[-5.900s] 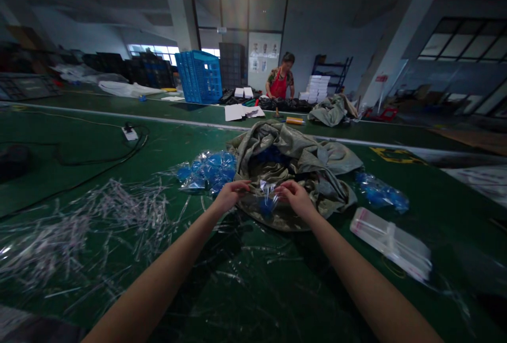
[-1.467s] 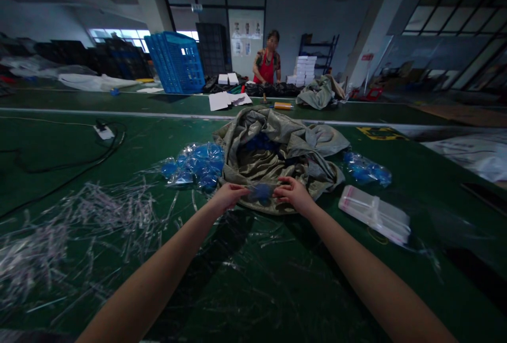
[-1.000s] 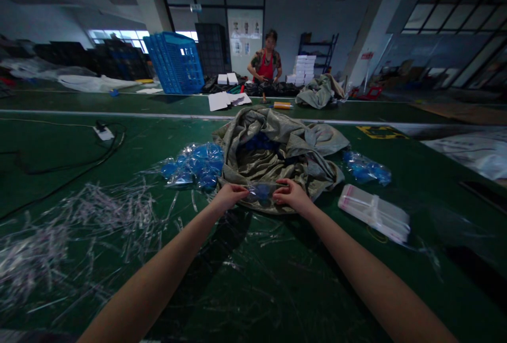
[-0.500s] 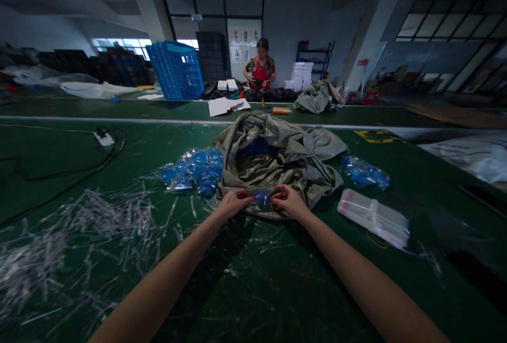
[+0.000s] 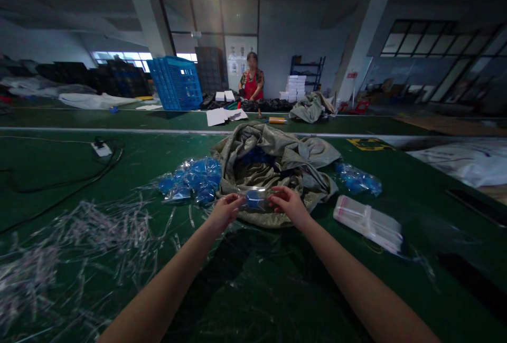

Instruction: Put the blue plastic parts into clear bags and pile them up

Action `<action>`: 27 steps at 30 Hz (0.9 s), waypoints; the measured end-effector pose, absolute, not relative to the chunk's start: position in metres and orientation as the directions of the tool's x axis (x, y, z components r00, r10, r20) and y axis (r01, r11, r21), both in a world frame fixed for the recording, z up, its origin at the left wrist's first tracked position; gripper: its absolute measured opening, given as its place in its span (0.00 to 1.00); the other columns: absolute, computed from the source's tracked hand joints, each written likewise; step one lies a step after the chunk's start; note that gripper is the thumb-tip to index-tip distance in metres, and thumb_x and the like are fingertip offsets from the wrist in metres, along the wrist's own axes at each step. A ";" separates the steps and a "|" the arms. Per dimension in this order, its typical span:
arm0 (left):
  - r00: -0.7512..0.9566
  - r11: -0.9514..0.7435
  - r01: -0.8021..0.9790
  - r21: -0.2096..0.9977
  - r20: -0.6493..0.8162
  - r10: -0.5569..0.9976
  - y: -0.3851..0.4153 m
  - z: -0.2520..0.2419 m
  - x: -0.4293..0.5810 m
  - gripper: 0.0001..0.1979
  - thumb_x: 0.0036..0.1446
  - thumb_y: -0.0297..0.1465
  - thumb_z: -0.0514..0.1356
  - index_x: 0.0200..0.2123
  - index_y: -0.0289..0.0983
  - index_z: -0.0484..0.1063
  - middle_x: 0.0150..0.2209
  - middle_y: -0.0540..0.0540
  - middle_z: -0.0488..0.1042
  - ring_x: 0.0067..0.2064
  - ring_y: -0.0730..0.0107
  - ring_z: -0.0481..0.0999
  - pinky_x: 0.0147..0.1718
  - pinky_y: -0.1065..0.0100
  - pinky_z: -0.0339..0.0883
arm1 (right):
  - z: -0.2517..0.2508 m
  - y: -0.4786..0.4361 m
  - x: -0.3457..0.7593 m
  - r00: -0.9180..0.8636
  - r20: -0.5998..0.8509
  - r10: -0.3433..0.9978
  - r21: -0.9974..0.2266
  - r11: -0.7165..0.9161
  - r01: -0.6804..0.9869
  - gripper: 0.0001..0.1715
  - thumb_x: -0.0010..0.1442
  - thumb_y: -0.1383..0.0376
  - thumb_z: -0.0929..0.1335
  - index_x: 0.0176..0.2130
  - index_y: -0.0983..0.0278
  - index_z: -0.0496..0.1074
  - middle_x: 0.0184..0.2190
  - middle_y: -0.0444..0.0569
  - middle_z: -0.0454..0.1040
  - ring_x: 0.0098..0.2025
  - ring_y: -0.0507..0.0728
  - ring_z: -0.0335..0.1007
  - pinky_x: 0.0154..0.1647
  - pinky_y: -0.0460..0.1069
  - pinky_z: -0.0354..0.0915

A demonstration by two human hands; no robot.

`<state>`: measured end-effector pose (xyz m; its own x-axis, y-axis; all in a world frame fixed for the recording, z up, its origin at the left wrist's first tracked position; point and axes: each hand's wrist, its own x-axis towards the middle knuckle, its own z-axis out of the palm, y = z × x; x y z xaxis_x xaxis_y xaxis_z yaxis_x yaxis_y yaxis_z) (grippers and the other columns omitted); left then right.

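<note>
Drawn apart, left hand, right hand, grips pinching clear bag between them

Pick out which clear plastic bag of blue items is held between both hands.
The small clear bag held between the left hand and right hand over the olive tarpaulin. The heaped bags left of it and the bag to its right lie untouched.

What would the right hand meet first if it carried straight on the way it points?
The clear plastic bag holding a blue item, which its fingers seem to touch; then the crumpled olive tarp, though depth is unclear.
</note>
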<state>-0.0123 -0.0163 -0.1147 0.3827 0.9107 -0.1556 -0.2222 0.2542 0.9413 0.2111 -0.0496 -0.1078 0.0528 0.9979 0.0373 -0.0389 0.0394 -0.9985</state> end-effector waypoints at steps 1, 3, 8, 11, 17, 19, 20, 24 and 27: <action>0.378 0.270 -0.247 0.931 -0.164 0.911 -0.018 -0.112 -0.013 0.23 0.40 0.42 0.71 0.31 0.38 0.63 0.15 0.62 0.51 0.15 0.85 0.47 0.15 0.76 0.36 | -0.106 -0.051 0.208 0.057 0.058 0.997 -0.998 0.058 0.001 0.19 0.47 0.59 0.72 0.41 0.61 0.70 0.34 0.47 0.77 0.31 0.55 0.75 0.25 0.47 0.68; 0.367 0.285 -0.283 0.916 -0.171 0.914 -0.020 -0.107 -0.015 0.23 0.39 0.41 0.71 0.31 0.38 0.62 0.14 0.62 0.51 0.14 0.86 0.47 0.14 0.77 0.36 | -0.103 -0.054 0.202 0.035 0.095 0.995 -0.992 0.092 0.087 0.17 0.48 0.58 0.72 0.38 0.61 0.72 0.33 0.47 0.77 0.31 0.55 0.74 0.25 0.47 0.67; 0.351 0.281 -0.327 0.902 -0.159 0.923 -0.022 -0.105 -0.019 0.23 0.40 0.39 0.71 0.31 0.38 0.61 0.14 0.63 0.51 0.14 0.87 0.47 0.14 0.78 0.36 | -0.096 -0.060 0.184 -0.024 0.129 0.991 -0.970 0.131 0.204 0.13 0.49 0.57 0.72 0.33 0.64 0.76 0.29 0.47 0.77 0.31 0.55 0.72 0.29 0.48 0.67; 0.338 0.274 -0.325 0.905 -0.159 0.928 -0.024 -0.105 -0.021 0.23 0.39 0.39 0.72 0.31 0.38 0.62 0.14 0.63 0.52 0.14 0.86 0.47 0.14 0.78 0.36 | -0.092 -0.060 0.177 -0.017 0.132 0.991 -0.970 0.133 0.202 0.13 0.49 0.57 0.72 0.32 0.64 0.76 0.29 0.47 0.77 0.31 0.54 0.71 0.30 0.48 0.67; 0.338 0.256 -0.318 0.913 -0.142 0.930 -0.028 -0.101 -0.024 0.22 0.40 0.39 0.71 0.32 0.38 0.63 0.14 0.62 0.54 0.14 0.86 0.49 0.14 0.77 0.37 | -0.092 -0.056 0.174 0.005 0.118 0.993 -0.978 0.116 0.173 0.13 0.49 0.58 0.71 0.31 0.65 0.75 0.26 0.45 0.74 0.27 0.52 0.67 0.27 0.46 0.63; 0.345 0.256 -0.306 0.917 -0.144 0.928 -0.029 -0.099 -0.024 0.22 0.41 0.39 0.71 0.32 0.38 0.63 0.14 0.62 0.53 0.14 0.86 0.48 0.14 0.77 0.36 | -0.092 -0.055 0.175 -0.006 0.116 0.993 -0.980 0.116 0.159 0.12 0.49 0.58 0.71 0.30 0.64 0.74 0.24 0.43 0.72 0.25 0.51 0.65 0.26 0.46 0.61; 0.359 0.260 -0.299 0.918 -0.144 0.922 -0.030 -0.098 -0.025 0.22 0.41 0.39 0.71 0.32 0.37 0.63 0.14 0.62 0.52 0.14 0.86 0.48 0.13 0.77 0.36 | -0.092 -0.055 0.176 -0.012 0.113 0.994 -0.983 0.113 0.145 0.12 0.49 0.58 0.71 0.29 0.64 0.73 0.23 0.42 0.71 0.25 0.51 0.65 0.26 0.46 0.61; 0.413 0.258 -0.277 0.925 -0.128 0.901 -0.032 -0.097 -0.027 0.21 0.40 0.39 0.71 0.31 0.36 0.64 0.16 0.61 0.56 0.14 0.87 0.48 0.13 0.77 0.38 | -0.093 -0.054 0.182 -0.048 0.100 0.994 -0.992 0.103 0.066 0.14 0.49 0.56 0.71 0.28 0.64 0.71 0.24 0.42 0.71 0.27 0.51 0.65 0.29 0.46 0.62; 0.392 0.249 -0.270 0.930 -0.130 0.911 -0.033 -0.098 -0.026 0.22 0.40 0.40 0.71 0.32 0.36 0.65 0.17 0.61 0.57 0.14 0.87 0.48 0.12 0.78 0.39 | -0.096 -0.053 0.184 -0.056 0.087 0.995 -0.996 0.089 0.025 0.17 0.48 0.54 0.72 0.29 0.65 0.72 0.25 0.43 0.72 0.28 0.52 0.66 0.30 0.47 0.63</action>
<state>-0.0257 -0.0328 -0.0980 0.3916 0.9108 -0.1303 -0.2703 0.2493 0.9299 0.1842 -0.0529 -0.0959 -0.0559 0.9946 0.0873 0.0248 0.0888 -0.9957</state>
